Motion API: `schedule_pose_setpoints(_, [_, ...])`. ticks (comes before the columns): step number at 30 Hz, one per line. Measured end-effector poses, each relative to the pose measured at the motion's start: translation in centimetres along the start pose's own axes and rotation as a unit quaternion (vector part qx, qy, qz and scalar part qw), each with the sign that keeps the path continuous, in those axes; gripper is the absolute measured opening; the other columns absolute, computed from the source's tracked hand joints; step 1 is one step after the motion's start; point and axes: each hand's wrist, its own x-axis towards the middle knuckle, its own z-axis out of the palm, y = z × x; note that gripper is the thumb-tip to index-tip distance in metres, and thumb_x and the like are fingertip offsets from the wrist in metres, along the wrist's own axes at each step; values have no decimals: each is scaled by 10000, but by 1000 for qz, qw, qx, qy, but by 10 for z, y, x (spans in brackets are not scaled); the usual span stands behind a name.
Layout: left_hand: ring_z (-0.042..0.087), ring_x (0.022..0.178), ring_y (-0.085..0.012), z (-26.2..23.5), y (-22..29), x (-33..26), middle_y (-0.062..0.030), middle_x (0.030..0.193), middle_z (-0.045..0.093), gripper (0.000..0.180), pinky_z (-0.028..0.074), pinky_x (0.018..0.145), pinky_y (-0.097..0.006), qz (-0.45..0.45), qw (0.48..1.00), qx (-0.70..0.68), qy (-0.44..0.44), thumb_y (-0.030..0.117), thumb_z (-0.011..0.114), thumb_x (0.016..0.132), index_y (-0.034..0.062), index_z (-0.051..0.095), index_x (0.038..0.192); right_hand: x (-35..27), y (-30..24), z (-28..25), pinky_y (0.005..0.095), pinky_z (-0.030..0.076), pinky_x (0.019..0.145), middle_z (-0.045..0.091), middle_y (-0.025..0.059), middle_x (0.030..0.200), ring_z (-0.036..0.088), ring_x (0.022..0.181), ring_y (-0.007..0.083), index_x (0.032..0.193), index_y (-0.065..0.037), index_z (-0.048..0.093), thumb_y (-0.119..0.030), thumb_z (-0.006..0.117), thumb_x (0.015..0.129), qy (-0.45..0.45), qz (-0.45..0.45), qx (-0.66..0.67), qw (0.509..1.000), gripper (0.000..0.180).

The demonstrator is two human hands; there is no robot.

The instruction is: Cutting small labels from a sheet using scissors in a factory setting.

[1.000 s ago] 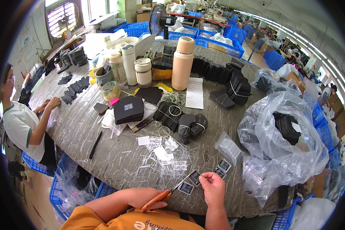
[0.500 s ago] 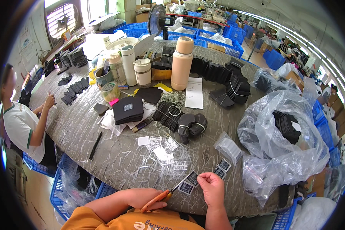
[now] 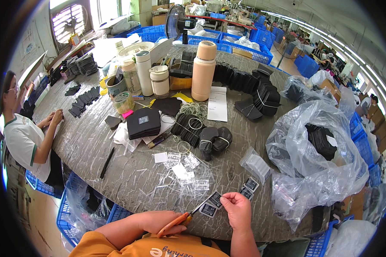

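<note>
My left hand [image 3: 161,221] is closed round the orange handles of a pair of scissors [image 3: 174,224], whose blades point up and to the right. The blade tips reach the edge of a small black printed label [image 3: 215,199] with a pale border. Thumb and forefinger of my right hand [image 3: 237,210] pinch that label at its right side. Just below it is another such label [image 3: 208,210]; whether the two are joined I cannot tell. Beyond my right hand, more black labels [image 3: 251,184] lie on the table. Thin clear offcuts [image 3: 182,184] are scattered ahead of the scissors.
A clear plastic bag [image 3: 283,188] with black pieces sits at the right. Banded black pieces [image 3: 188,130] and a peach bottle [image 3: 203,73] stand farther back. A black pen [image 3: 107,162] lies left. Another person [image 3: 28,137] is at the table's left edge.
The other person at the left has lowered their hands and brought them together, and their head has shifted. My hands, the scissors and the label look nearly the same.
</note>
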Motion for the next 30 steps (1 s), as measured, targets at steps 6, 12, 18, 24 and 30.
schedule_pose_setpoints(6, [485,487,-159,3,7,-2,-48,525,494,376,370,466,-306,15,997,-49,63,304,487,921,30,517,665,2,-1,-1,165,446,644,609,18,771,547,665,54,866,21,603,41,652,784,1,8,-6,1000,97])
schedule_pose_setpoints(12, [508,513,-103,4,-1,-3,-14,585,534,227,404,482,-257,-46,992,-111,43,226,503,918,17,551,845,1,-3,-3,161,429,620,604,7,753,535,649,47,856,17,609,32,650,785,2,10,-15,1000,83])
schedule_pose_setpoints(18, [538,551,-94,6,-13,-2,-16,629,557,221,419,489,-242,-28,975,-190,114,223,503,919,5,521,948,5,-11,-37,176,420,609,594,-15,737,519,645,40,857,8,634,21,655,776,114,-58,-155,980,85])
schedule_pose_setpoints(24, [547,564,-101,6,-14,2,-22,651,578,236,426,499,-244,-49,985,-135,98,252,503,912,23,515,966,19,-4,-74,188,412,560,582,-8,683,500,598,43,857,40,645,-3,666,781,188,-92,-211,955,90])
schedule_pose_setpoints(30, [541,531,-118,3,-2,0,-16,638,575,237,413,469,-250,-64,985,-128,94,266,498,911,35,515,962,17,-6,-72,271,443,582,592,41,689,551,609,140,858,-8,660,-51,695,737,215,-126,-377,892,134])
